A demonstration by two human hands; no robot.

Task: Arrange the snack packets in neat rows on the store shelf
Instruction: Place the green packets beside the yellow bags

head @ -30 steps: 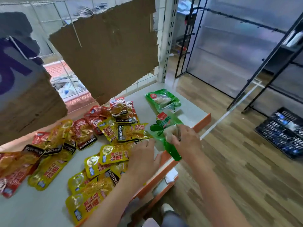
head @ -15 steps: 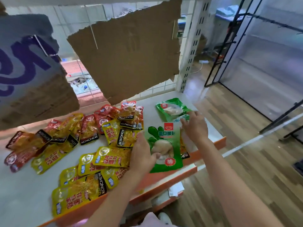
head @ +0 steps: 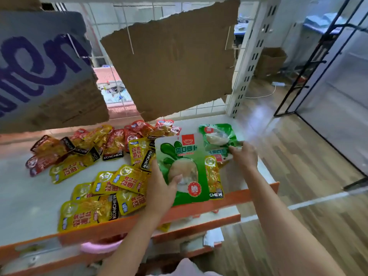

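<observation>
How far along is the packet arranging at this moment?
Early. Nothing sits in a neat row yet. In hand: the left hand holds a green packet face up, and the right hand touches a second green packet at the shelf's right end. Left: the yellow packets and red packets lie jumbled and overlapping.

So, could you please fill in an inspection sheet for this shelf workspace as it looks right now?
Surface: white shelf with orange front edge.
Job's things: yellow packets and red packets lie in a loose heap, not in rows; far green packet lies at the right end.
Clutter: torn cardboard sheet hangs behind.
Hands: left hand grips the near green packet; right hand touches the far green packet.
Cables: white cable on the floor.
Surroundings: wooden floor, black metal rack.
</observation>
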